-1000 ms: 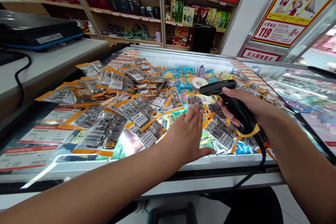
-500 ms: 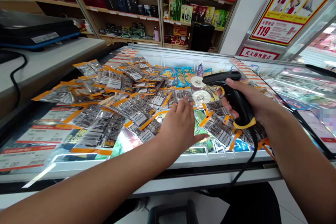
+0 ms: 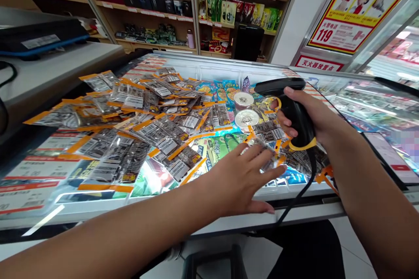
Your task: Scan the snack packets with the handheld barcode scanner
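Note:
My right hand grips a black barcode scanner with a yellow band, its cable hanging down past the freezer's front edge. My left hand lies flat, fingers spread, on a clear orange-edged snack packet at the front right of the glass lid of a chest freezer. Many more of these barcoded packets lie heaped across the lid to the left. Two round white tubs show just left of the scanner's head.
A white counter with a black device stands at the left. Wooden shelves of boxed goods fill the back. A second glass-topped freezer sits at the right, under a yellow and red poster.
My left hand has come back from the middle of the pile toward the front right and now rests on a packet under the scanner. The scanner has risen slightly.

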`<move>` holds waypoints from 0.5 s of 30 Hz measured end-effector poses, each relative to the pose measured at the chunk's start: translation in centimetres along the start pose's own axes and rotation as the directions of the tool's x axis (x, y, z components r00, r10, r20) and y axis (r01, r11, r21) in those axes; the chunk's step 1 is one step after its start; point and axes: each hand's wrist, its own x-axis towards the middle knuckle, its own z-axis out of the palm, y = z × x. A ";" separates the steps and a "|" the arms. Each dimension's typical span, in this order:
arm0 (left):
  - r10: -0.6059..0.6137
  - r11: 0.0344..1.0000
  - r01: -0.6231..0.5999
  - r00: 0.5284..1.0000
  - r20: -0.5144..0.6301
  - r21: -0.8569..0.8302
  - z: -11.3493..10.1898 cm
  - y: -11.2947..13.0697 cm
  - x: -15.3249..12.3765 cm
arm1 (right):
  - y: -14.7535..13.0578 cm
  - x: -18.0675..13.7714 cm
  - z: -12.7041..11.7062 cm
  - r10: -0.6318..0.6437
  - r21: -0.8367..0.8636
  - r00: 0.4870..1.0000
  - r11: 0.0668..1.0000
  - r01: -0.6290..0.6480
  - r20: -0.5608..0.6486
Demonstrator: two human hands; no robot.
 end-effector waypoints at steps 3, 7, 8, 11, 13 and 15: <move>-0.120 0.992 0.119 0.993 0.022 0.052 0.1 -1.1 -0.2 | 0.1 -0.2 0.1 0.045 -0.031 0.996 0.999 -0.042 0.083; -0.255 0.963 0.247 0.964 0.068 0.104 0.2 -1.9 -0.2 | 0.8 -0.3 0.0 0.146 -0.150 0.974 0.981 -0.121 0.172; -0.271 0.959 0.262 0.960 0.077 0.110 0.2 -1.9 -0.2 | 1.0 -0.2 0.1 0.161 -0.173 0.970 0.976 -0.129 0.185; -0.276 0.957 0.265 0.958 0.084 0.116 0.3 -1.7 -0.1 | 1.5 0.0 0.5 0.148 -0.162 0.966 0.980 -0.115 0.210; -0.271 0.958 0.262 0.959 0.078 0.117 0.5 -1.6 -0.1 | 1.7 0.2 0.9 0.130 -0.120 0.969 0.987 -0.106 0.210; -0.270 0.958 0.261 0.960 0.075 0.118 0.5 -1.6 -0.1 | 1.8 0.3 1.3 0.123 -0.094 0.971 0.990 -0.105 0.204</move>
